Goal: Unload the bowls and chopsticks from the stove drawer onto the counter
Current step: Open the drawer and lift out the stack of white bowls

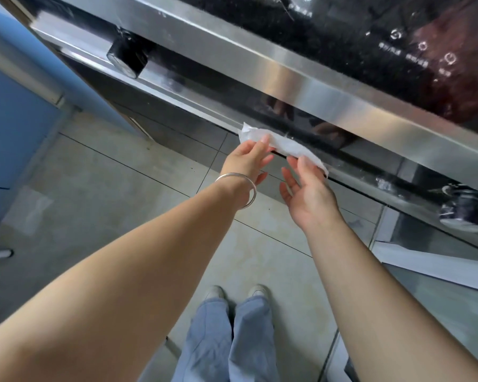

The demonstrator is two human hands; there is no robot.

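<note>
The stove drawer front [351, 158] is a dark glass panel under a steel trim bar, and it is closed. A white cloth or paper wrap [283, 146] lies along its handle. My left hand [246, 158], with a silver bangle on the wrist, touches the left end of the wrap with its fingertips. My right hand [307, 188] has its thumb on the wrap's right end, palm up and fingers spread. No bowls or chopsticks are visible.
A black knob [127, 55] sticks out at the stove's upper left, another knob [464, 210] at the right. The glass cooktop [398, 37] is above. A blue cabinet [14, 119] stands left. Tiled floor [108, 183] and my feet are below.
</note>
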